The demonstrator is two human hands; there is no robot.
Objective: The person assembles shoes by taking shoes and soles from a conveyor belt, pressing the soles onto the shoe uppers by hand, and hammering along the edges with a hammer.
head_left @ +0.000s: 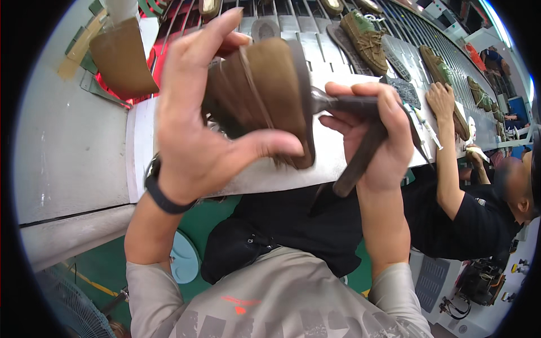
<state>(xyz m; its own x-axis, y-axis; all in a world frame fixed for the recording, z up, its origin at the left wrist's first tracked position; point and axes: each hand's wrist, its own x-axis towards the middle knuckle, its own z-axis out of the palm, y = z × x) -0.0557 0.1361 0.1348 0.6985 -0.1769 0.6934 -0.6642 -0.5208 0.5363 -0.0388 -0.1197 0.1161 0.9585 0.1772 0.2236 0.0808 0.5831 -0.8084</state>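
The brown shoe was found raised above the white worktop, tilted and partly blurred, its dark sole edge facing right. The left hand was on the shoe's left side, spread in a wide curve around it. The thumb lay across the shoe's near side, its tip close to the sole edge; the other fingers reached along the far side, partly hidden, so that the shoe sat between thumb and fingers. Thin cords crossed the upper.

The right hand, to the right of the shoe, was closed around a dark-handled tool, fingers curled over it. The tool's metal neck met the sole edge; whether its end gripped the sole could not be told. One dark handle slanted below the palm.

Beyond the shoe and to its right, a brown-and-green shoe rested on the line. Farther right, a co-worker's hand reached toward another shoe.
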